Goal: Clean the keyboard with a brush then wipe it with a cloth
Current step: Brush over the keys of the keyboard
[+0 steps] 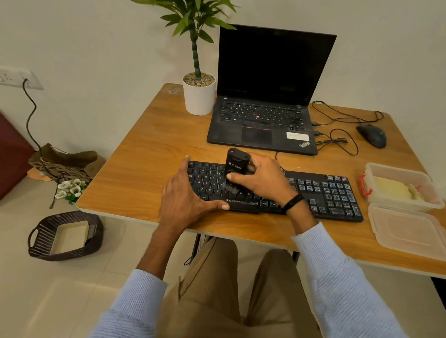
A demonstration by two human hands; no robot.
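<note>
Right hand [261, 181] grips the brush [234, 169], left hand [186, 192] spread flat, pinning the keyboard [332, 194] near the table's [137, 184] front edge. Short strokes along the rows, imo.

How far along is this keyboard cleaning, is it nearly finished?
Not nearly. Nothing looks finished yet. In hand: the right hand grips the brush, bristles down on the letter keys of the keyboard, while the left hand steadies its left end. Left: the wipe. A yellowish cloth-like thing lies untouched in the open container on the right; whether it is the cloth, I cannot tell.
</note>
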